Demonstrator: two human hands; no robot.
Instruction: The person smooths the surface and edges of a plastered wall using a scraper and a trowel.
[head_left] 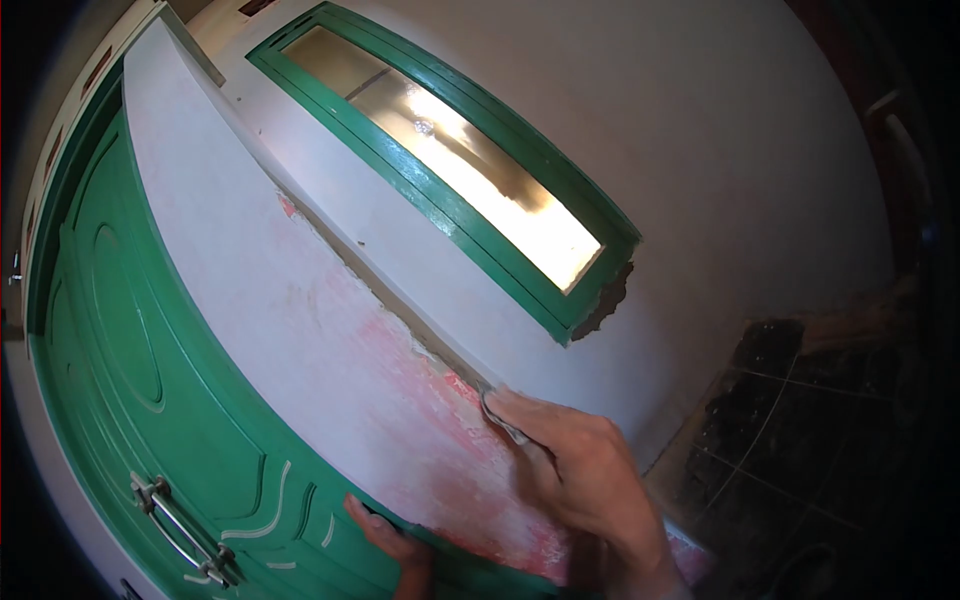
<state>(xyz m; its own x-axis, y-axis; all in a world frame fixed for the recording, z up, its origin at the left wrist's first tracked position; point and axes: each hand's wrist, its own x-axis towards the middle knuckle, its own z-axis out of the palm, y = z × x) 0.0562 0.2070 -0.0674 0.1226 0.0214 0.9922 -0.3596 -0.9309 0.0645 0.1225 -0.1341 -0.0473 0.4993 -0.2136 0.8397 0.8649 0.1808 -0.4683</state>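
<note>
My right hand presses a thin metal scraper blade against the white plastered wall strip, right at the corner ridge where pink patches show through. The fingers are closed around the blade, and most of the tool is hidden under them. Lower down, my left hand rests with its fingers flat on the edge of the green door frame; only the fingers and part of the hand show, and it holds nothing.
A green panelled door with a metal pull handle fills the left. A green-framed window with bright frosted glass sits in the white wall. Dark tiles lie at the right.
</note>
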